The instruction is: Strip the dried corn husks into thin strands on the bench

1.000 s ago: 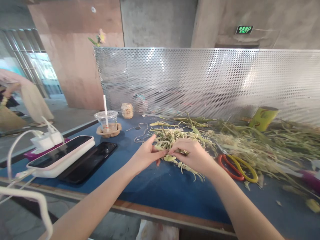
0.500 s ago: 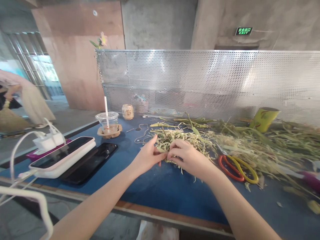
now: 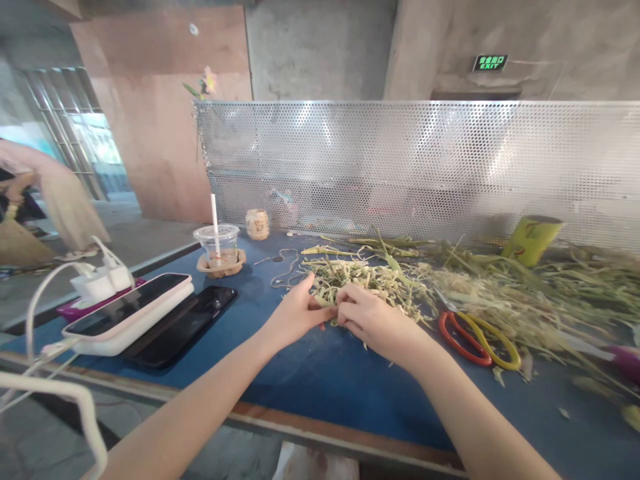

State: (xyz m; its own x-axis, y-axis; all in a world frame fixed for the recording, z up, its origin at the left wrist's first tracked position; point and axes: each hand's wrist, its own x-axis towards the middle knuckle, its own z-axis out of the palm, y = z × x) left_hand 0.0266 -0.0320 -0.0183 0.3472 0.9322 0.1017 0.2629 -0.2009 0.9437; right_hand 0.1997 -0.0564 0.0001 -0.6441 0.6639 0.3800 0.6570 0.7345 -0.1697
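Observation:
A loose heap of pale green plant strips (image 3: 370, 277) lies on the blue tabletop (image 3: 320, 380). At its near edge my left hand (image 3: 297, 310) pinches a piece of plant strip between thumb and fingers. My right hand (image 3: 363, 313) meets it from the right, its fingers curled and pressed together on the same bit of plant. The fingertips of both hands almost touch and hide most of that piece. Scissors with red and yellow handles (image 3: 480, 340) rest to the right of my right hand, beside more stalks and leaves (image 3: 530, 293).
Two phones, one black (image 3: 183, 327) and one on a white block (image 3: 130, 307), lie left near chargers (image 3: 103, 280). Behind them stand a plastic cup with straw (image 3: 217, 250) and a small jar (image 3: 257, 225). A yellow-green can (image 3: 533, 240) leans by the perforated screen (image 3: 350, 160).
My right hand's fingers have curled in a little more near the left fingertips. The whole view has shifted slightly. In the left background, the bending person has moved slightly.

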